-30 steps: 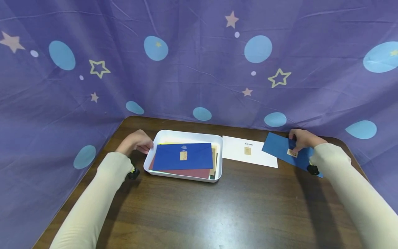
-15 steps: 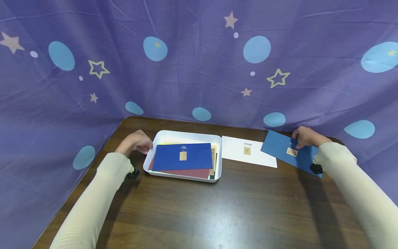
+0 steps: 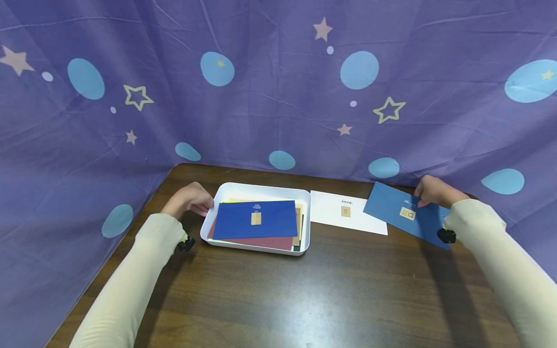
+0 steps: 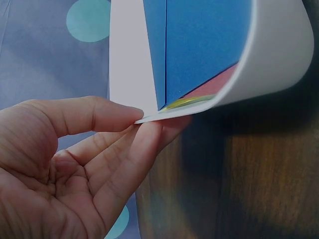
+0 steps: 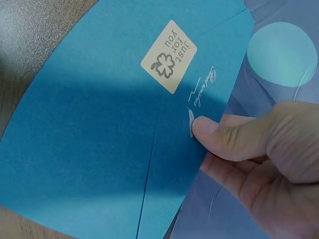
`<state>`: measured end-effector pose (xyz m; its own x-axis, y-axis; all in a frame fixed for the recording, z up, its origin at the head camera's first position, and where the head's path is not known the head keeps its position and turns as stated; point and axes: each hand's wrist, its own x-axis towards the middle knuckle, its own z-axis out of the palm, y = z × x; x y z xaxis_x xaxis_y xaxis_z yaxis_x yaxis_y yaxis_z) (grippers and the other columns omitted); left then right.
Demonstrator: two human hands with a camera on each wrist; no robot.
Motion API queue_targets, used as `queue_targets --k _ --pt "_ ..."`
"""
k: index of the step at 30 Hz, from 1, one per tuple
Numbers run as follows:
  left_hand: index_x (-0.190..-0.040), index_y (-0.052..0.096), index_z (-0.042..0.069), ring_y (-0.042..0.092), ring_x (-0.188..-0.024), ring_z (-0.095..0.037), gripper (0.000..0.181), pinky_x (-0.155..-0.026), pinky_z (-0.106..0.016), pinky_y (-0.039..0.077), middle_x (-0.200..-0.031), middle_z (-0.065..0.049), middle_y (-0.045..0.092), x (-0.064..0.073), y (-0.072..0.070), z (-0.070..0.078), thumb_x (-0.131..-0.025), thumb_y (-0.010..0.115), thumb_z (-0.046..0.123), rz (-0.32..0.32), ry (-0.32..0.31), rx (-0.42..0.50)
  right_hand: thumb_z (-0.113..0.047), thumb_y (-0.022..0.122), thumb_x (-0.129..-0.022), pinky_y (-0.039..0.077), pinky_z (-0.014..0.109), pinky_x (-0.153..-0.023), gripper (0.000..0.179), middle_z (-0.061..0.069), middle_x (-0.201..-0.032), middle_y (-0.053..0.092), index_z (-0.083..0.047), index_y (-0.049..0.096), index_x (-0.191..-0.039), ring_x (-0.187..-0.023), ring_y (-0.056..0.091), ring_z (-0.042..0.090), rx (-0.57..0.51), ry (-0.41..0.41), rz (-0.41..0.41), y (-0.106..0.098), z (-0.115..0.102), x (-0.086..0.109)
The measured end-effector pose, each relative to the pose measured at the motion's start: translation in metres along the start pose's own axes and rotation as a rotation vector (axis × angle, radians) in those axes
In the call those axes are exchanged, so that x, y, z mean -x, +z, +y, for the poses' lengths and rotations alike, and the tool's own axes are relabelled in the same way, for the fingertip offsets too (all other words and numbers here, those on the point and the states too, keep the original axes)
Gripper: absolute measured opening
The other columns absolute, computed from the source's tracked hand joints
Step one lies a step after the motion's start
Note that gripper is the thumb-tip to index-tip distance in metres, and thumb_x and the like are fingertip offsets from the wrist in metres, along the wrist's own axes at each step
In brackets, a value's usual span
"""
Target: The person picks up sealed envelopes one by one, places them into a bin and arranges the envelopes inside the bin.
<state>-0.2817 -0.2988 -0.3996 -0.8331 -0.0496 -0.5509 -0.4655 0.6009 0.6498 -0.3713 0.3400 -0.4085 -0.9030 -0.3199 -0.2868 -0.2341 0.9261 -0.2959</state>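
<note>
My left hand [image 3: 190, 199] pinches the left rim of a white tray [image 3: 243, 186]; the left wrist view shows thumb and fingers on either side of the tray's edge [image 4: 281, 50]. A dark blue envelope [image 3: 235, 220] lies on top of several coloured ones in the tray. At the right, my right hand [image 3: 435, 190] pinches a medium-blue envelope [image 3: 390, 207] by its far long edge. In the right wrist view, the thumb lies over this envelope's face, beside white script and a "just for you" sticker [image 5: 169, 57].
Beside the tray's right side lies a white envelope [image 3: 326, 208] with a tan sticker, its right end overlapped by the medium-blue envelope. A brown wooden table [image 3: 278, 299] carries everything. Behind it hangs a purple curtain [image 3: 278, 72] with stars and dots.
My right hand has moved from the middle of the medium-blue envelope to its far edge, uncovering the sticker and then the script. The left hand and tray have stayed put.
</note>
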Motion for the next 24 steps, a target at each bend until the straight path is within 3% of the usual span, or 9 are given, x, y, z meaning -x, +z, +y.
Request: queue_targets --k 6,11,17,24 --pt "-0.075 0.061 -0.003 0.061 -0.056 -0.01 0.009 -0.058 -0.021 0.064 -0.063 -0.002 0.059 -0.0012 0.0005 -0.0005 -0.082 0.056 -0.005 0.001 -0.002 0.003 0.014 0.076 -0.074 0.063 0.054 -0.083 0.03 0.034 -0.103 0.07 0.019 0.068 -0.102 -0.092 0.068 0.04 -0.045 -0.005 -0.01 -0.0008 0.0036 0.001" --pt "-0.075 0.062 -0.004 0.061 -0.056 -0.01 0.009 -0.058 -0.021 0.064 -0.062 -0.001 0.06 -0.0027 0.0006 -0.0011 -0.082 0.056 -0.005 -0.002 -0.004 0.004 0.015 0.07 -0.08 0.063 0.042 -0.073 0.026 0.027 -0.097 0.072 0.019 0.067 -0.105 -0.082 0.063 0.027 -0.11 0.029 -0.067 -0.0036 0.0018 0.0016" --pt "-0.083 0.063 -0.009 0.062 -0.056 -0.011 0.009 -0.06 -0.022 0.065 -0.065 -0.004 0.059 -0.0031 0.0 -0.0013 -0.08 0.056 -0.005 0.001 -0.004 0.005 0.01 0.071 -0.083 0.055 0.029 -0.063 0.021 0.017 -0.091 0.071 0.014 0.07 -0.103 -0.077 0.057 0.021 -0.146 0.006 -0.105 -0.007 0.002 0.0019" --pt "-0.079 0.062 -0.006 0.062 -0.056 -0.01 0.005 -0.062 -0.023 0.065 -0.064 -0.003 0.06 -0.0027 0.0001 0.0002 -0.08 0.057 -0.005 0.003 0.0 0.007 0.007 0.071 -0.085 0.045 0.024 -0.052 0.012 0.007 -0.082 0.071 0.007 0.073 -0.097 -0.064 0.05 0.014 -0.2 -0.039 -0.11 -0.0079 0.0096 -0.0018"
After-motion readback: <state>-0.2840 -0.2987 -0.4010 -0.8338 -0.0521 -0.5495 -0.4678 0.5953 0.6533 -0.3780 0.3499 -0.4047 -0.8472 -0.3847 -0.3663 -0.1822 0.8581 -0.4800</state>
